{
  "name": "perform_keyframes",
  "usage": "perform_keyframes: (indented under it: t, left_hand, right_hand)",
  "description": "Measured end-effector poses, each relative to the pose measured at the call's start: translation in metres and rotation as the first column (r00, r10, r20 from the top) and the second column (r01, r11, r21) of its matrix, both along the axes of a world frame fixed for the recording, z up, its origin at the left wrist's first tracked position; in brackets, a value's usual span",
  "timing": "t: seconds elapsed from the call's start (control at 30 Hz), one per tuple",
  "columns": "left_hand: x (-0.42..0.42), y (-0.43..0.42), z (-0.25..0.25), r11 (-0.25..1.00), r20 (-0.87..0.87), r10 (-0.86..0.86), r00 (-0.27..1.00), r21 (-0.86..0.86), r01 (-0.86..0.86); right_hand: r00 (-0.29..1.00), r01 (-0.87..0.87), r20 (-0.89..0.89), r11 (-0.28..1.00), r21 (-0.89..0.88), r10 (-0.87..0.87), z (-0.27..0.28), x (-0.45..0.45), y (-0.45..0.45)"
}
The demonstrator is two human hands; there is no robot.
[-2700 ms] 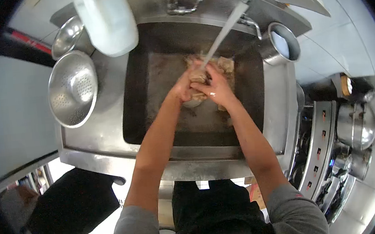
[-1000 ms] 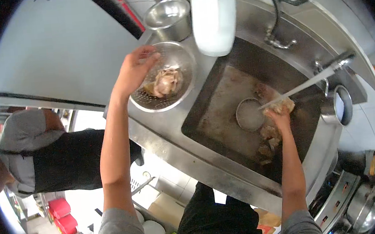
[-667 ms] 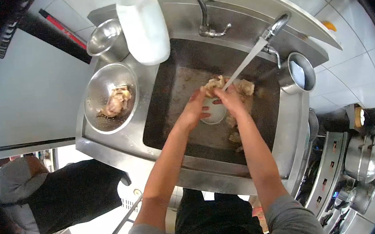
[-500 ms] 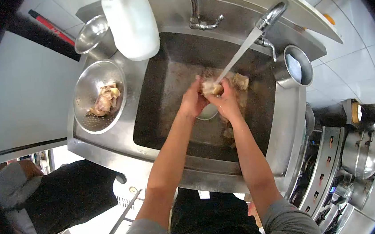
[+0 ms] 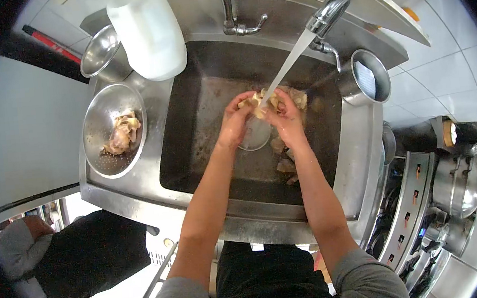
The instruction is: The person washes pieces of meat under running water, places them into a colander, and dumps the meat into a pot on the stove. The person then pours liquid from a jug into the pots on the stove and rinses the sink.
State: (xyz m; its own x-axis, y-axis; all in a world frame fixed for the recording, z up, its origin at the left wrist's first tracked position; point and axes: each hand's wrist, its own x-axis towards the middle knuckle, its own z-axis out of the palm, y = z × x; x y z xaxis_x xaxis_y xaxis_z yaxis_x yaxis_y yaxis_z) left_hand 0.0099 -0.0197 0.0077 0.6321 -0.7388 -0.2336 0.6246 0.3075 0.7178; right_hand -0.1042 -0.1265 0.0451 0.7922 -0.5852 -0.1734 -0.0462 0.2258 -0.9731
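Note:
Under the stream from the running faucet [image 5: 330, 13], I hold a pale yellowish piece of meat [image 5: 260, 113] between both hands. My left hand [image 5: 234, 122] is curled around its left side. My right hand [image 5: 286, 122] grips the right side, with its thumb pressed on the front. Both are low in the steel sink [image 5: 193, 153]. More meat pieces [image 5: 285, 166] lie on the sink floor beside and below my right hand. Below my hands is a pale round shape [image 5: 255, 136], partly hidden; whether it is a drain or a dish I cannot tell.
Left of the sink, a colander [image 5: 92, 125] holds meat [image 5: 122, 134]. Behind it stand a metal bowl [image 5: 96, 56] and a white jug [image 5: 149, 40]. A metal pot [image 5: 378, 92] sits at the right rim. Another person [image 5: 89, 258] is at lower left; a stove [image 5: 405, 208] is at right.
My view has shifted slightly, moving the scene left. My hands have turned the meat and spread it wider under the water, and more of the round shape below shows.

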Motion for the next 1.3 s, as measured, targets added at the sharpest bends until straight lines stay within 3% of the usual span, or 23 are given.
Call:
perform_keyframes:
  t: [0.03, 0.13, 0.23, 0.33, 0.37, 0.47, 0.5, 0.57, 0.6, 0.63, 0.67, 0.7, 0.8, 0.87, 0.93, 0.97, 1.03, 1.1, 1.13, 1.17, 1.2, 1.23, 1.3]
  left_hand:
    - [0.0, 0.001, 0.0, 0.998, 0.04, 0.009, 0.999, 0.059, -0.012]
    - [-0.005, 0.0, -0.001, 0.984, 0.054, -0.105, 0.993, 0.15, 0.096]
    - [-0.014, 0.0, 0.014, 0.971, -0.014, -0.069, 0.998, 0.228, 0.07]
    - [-0.008, 0.001, 0.025, 0.989, -0.219, -0.132, 0.967, 0.041, 0.144]
    - [-0.004, 0.001, 0.012, 0.985, -0.188, -0.146, 0.971, 0.063, 0.16]
    - [-0.005, -0.005, -0.018, 0.96, -0.054, -0.238, 0.97, 0.138, 0.243]
    - [-0.016, -0.009, -0.002, 0.956, 0.053, -0.199, 0.979, 0.228, 0.183]
    - [-0.022, -0.008, 0.011, 0.897, 0.203, -0.334, 0.92, 0.368, 0.245]
    - [-0.025, -0.007, 0.012, 0.859, 0.268, -0.404, 0.875, 0.44, 0.262]
    - [-0.027, -0.009, 0.012, 0.898, 0.333, -0.347, 0.877, 0.387, 0.208]
    - [-0.025, -0.008, 0.014, 0.895, 0.495, -0.325, 0.806, 0.436, 0.094]
    - [-0.023, -0.005, 0.016, 0.885, 0.64, -0.313, 0.702, 0.464, -0.029]
    - [-0.012, 0.015, 0.05, 0.901, 0.81, -0.165, 0.563, 0.357, -0.249]
    - [0.001, 0.04, 0.092, 0.892, 0.856, -0.058, 0.513, 0.275, -0.359]
    - [0.013, 0.066, 0.13, 0.86, 0.903, 0.004, 0.429, 0.215, -0.462]
    - [0.023, 0.084, 0.147, 0.821, 0.94, -0.018, 0.34, 0.208, -0.532]
    - [0.042, 0.127, 0.184, 0.72, 0.984, -0.147, 0.098, 0.175, -0.672]
    - [0.067, 0.164, 0.195, 0.676, 0.959, -0.064, 0.277, 0.246, -0.695]
    - [0.078, 0.181, 0.199, 0.656, 0.958, -0.056, 0.28, 0.247, -0.714]
    - [0.093, 0.201, 0.199, 0.587, 0.962, -0.163, 0.217, 0.271, -0.763]
    - [0.101, 0.215, 0.201, 0.547, 0.935, -0.184, 0.303, 0.354, -0.759]
    - [0.121, 0.235, 0.185, 0.557, 0.94, -0.234, 0.248, 0.339, -0.758]
    - [0.128, 0.243, 0.186, 0.443, 0.911, -0.366, 0.19, 0.35, -0.825]
  right_hand:
    - [0.999, 0.028, -0.019, 1.0, 0.007, -0.028, 0.003, 0.001, 0.002]
    - [1.0, -0.025, 0.011, 0.975, -0.221, 0.028, -0.013, 0.003, 0.001]
    - [0.989, -0.065, -0.151, 0.895, -0.442, -0.002, -0.022, 0.0, 0.002]
    - [0.984, -0.15, -0.105, 0.986, -0.076, 0.142, 0.004, -0.008, -0.014]
    - [0.988, -0.107, -0.102, 0.993, 0.051, 0.112, 0.006, -0.01, -0.019]
    - [0.964, 0.056, -0.255, 0.993, -0.103, -0.081, -0.03, -0.019, -0.038]
    - [0.821, -0.215, -0.57, 0.942, -0.258, 0.031, -0.065, -0.029, -0.057]
    - [0.659, -0.499, -0.752, 0.746, -0.441, -0.004, -0.132, -0.047, -0.056]
    - [0.696, -0.359, -0.718, 0.861, -0.361, -0.01, -0.149, -0.048, -0.052]
    - [0.735, -0.2, -0.677, 0.941, -0.272, -0.04, -0.165, -0.049, -0.049]
    - [0.664, -0.44, -0.744, 0.764, -0.472, -0.076, -0.18, -0.054, -0.041]
    - [0.605, -0.642, -0.783, 0.493, -0.587, -0.146, -0.196, -0.065, -0.028]
    - [0.438, -0.86, -0.897, 0.261, -0.438, -0.062, -0.192, -0.07, -0.024]
    - [0.442, -0.845, -0.897, 0.322, -0.427, -0.03, -0.162, -0.058, -0.013]
    - [0.635, -0.736, -0.772, 0.278, -0.617, -0.031, -0.165, -0.074, -0.012]
    - [0.706, -0.694, -0.707, 0.169, -0.699, -0.026, -0.182, -0.075, -0.016]
    - [0.469, -0.858, -0.881, 0.27, -0.437, 0.062, -0.147, -0.063, -0.015]
    - [0.37, -0.89, -0.925, 0.319, -0.326, 0.09, -0.129, -0.064, -0.018]
    - [0.409, -0.874, -0.91, 0.319, -0.367, 0.073, -0.129, -0.065, -0.019]
    - [0.436, -0.836, -0.893, 0.418, -0.357, 0.11, -0.116, -0.064, -0.018]
    - [0.468, -0.788, -0.872, 0.512, -0.341, 0.14, -0.104, -0.063, -0.016]
    - [0.503, -0.687, -0.839, 0.685, -0.243, 0.206, -0.059, -0.054, -0.008]
    - [0.552, -0.518, -0.784, 0.853, -0.056, 0.284, -0.031, -0.042, -0.007]
